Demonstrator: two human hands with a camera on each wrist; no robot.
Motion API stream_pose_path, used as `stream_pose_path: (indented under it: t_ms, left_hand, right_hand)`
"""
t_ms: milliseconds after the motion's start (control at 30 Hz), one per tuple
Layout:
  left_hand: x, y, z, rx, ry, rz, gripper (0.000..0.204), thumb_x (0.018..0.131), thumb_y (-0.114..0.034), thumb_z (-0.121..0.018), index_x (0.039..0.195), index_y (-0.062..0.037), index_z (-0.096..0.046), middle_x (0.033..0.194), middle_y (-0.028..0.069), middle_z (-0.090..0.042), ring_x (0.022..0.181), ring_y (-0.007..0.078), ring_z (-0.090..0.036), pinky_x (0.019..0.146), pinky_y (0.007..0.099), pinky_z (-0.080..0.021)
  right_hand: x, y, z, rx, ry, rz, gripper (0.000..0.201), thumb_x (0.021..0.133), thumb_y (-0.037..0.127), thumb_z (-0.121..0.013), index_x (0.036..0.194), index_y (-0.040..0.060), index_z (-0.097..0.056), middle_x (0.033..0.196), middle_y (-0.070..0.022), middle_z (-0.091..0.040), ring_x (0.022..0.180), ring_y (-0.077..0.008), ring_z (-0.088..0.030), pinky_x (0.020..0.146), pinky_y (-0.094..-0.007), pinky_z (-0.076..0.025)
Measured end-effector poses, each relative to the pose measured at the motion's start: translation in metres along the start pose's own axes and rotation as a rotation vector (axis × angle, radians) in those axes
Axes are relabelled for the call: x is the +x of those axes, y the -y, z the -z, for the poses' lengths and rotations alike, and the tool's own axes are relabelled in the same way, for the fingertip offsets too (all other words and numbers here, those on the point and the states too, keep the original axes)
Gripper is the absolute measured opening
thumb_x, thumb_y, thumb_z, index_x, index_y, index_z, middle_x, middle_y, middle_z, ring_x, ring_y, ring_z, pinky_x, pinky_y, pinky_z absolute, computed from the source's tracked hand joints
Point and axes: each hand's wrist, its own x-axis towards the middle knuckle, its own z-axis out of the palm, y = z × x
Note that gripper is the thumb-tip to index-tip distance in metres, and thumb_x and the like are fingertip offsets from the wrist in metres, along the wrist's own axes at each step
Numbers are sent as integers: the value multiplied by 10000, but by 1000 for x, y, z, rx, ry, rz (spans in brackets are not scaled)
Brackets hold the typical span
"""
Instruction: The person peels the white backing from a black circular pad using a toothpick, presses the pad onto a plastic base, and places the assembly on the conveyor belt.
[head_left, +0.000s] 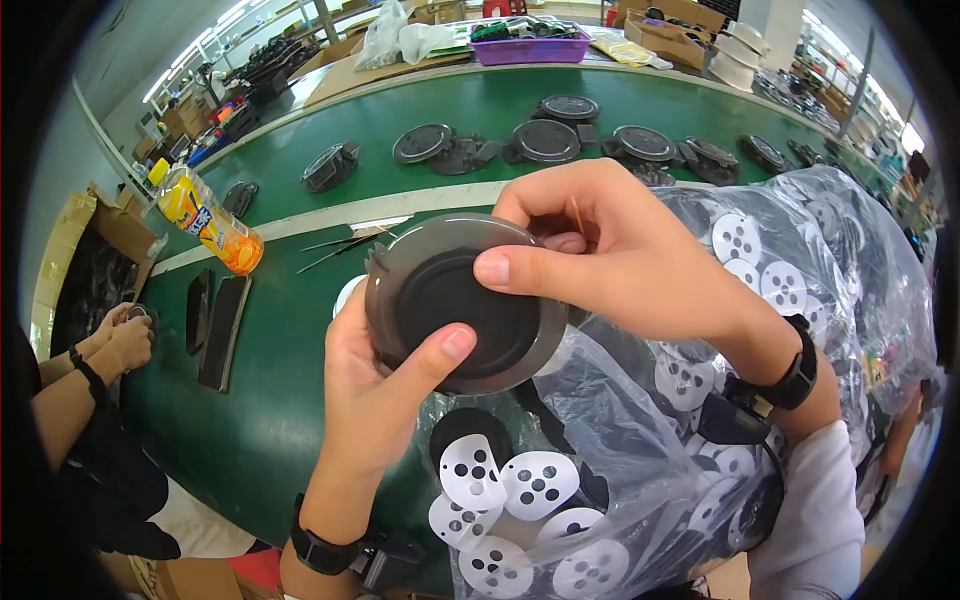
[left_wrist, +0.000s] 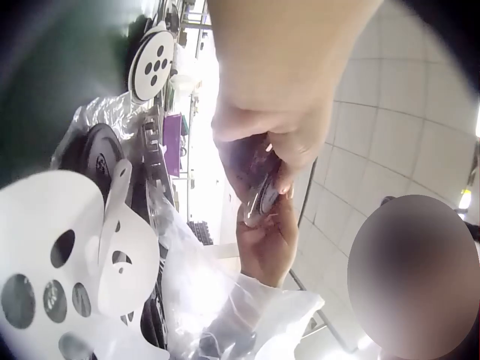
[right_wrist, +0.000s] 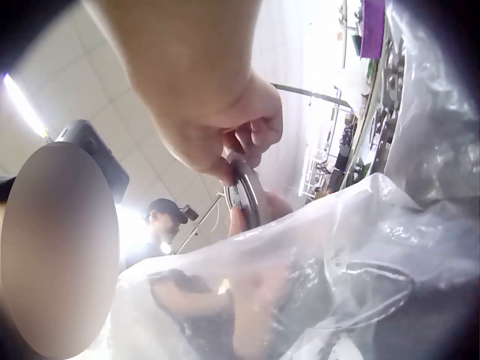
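Note:
A round grey translucent part with a black disc in its middle is held up in front of the body in the head view. The left hand grips it from the lower left, thumb on the black disc. From the upper right the right hand pinches its rim, thumb on the face and the other fingers curled behind. Seen edge-on, the part sits between the fingers of both hands in the right wrist view. The left wrist view shows it partly hidden by the fingers.
A clear plastic bag with white perforated discs lies below and to the right. Several black round assemblies stand across the green table. An orange drink bottle, tweezers and two dark bars are at left, beside another person's hands.

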Motion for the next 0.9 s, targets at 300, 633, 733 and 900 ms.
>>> stream_pose_path:
  t_ms: [300, 633, 733, 900]
  left_hand:
    - [0, 2, 3, 119, -33, -110, 457, 748, -6, -688, 1154, 44, -483, 1061, 112, -592, 969, 158, -576, 862, 279, -455]
    - [2, -2, -3, -22, -131, -31, 405, 832, -137, -596, 1175, 25, -453, 1124, 131, -538, 1037, 199, -548, 898, 328, -437]
    - [8, 4, 12, 35, -137, -109, 372, 884, -220, -485, 1173, 11, -444, 1140, 133, -503, 1105, 229, -505, 955, 393, -389]
    - [10, 7, 13, 93, -148, -128, 327, 874, -192, -456, 1137, 2, -475, 1127, 131, -502, 1139, 234, -478, 968, 416, -367]
  right_hand:
    - [6, -5, 7, 235, 126, 42, 282, 889, 249, -565, 784, -10, -607, 653, 54, -487, 628, -24, -403, 532, -223, -327]
    - [10, -14, 31, 13, 174, -13, 274, 822, 245, -584, 772, -21, -627, 582, 0, -490, 593, -47, -436, 492, -248, -338]
    - [17, -21, 54, 166, -186, -134, 228, 832, 273, -622, 849, 45, -629, 710, 19, -563, 544, -28, -377, 501, -190, -329]
    - [27, -68, 92, 5, -574, -374, 335, 874, 293, -558, 1047, 9, -589, 834, -4, -557, 581, -10, -349, 487, -157, -295]
